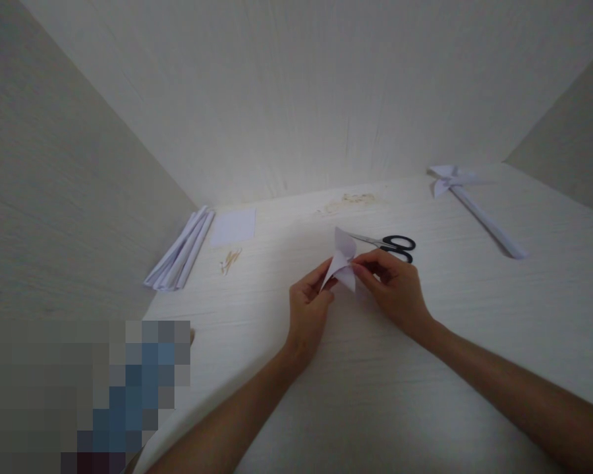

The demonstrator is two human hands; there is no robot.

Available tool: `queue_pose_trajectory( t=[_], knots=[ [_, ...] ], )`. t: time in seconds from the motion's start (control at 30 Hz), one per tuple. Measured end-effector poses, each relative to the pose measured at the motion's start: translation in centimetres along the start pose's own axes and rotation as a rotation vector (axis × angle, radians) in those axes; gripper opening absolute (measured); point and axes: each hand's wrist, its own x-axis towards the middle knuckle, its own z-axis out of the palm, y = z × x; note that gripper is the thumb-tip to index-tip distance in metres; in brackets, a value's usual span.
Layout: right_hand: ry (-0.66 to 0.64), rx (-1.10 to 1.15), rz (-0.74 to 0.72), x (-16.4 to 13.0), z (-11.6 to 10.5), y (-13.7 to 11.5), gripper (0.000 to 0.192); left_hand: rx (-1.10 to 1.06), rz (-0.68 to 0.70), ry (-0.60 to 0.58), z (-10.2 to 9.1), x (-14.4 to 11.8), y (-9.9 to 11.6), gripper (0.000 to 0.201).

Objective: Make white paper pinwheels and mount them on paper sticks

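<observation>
A white paper pinwheel [344, 253] with curled blades is held up over the middle of the table. My left hand [309, 299] grips its left side, thumb below and fingers partly behind the paper. At its centre, the thumb and fingertips of my right hand [393, 286] are pinched together on the folded paper; whether a small piece is between them, I cannot tell. Just behind lie scissors [399, 242] with black handles, partly covered by the pinwheel and my right hand. Further right lies another paper pinwheel [447, 179] on a rolled paper stick [489, 220].
Several rolled paper tubes [180, 253] lie at the left wall beside a square paper sheet [234, 226]. Thin, light-brown slivers [230, 261] lie in front of the sheet, and more tan bits [358, 197] near the back wall. A blurred patch covers the lower left.
</observation>
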Motion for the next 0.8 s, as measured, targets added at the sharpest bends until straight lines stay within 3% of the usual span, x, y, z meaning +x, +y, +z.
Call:
queue_pose_trajectory(
  t=[0.1,0.2,0.5,0.8],
  knots=[
    [0.015,0.048,0.016,-0.1,-0.1,-0.1,0.005,-0.061,-0.021,-0.018,-0.3,0.2,0.1,0.048],
    [0.006,0.089,0.022,-0.2,-0.2,-0.3,0.005,0.070,-0.009,-0.013,-0.7,0.4,0.4,0.037],
    [0.012,0.273,0.179,0.4,0.0,0.4,0.005,0.383,0.230,-0.081,-1.1,0.2,0.2,0.032],
    [-0.135,0.403,0.257,0.6,0.1,0.0,0.007,0.396,0.093,0.126,-1.2,0.3,0.3,0.011]
  ],
)
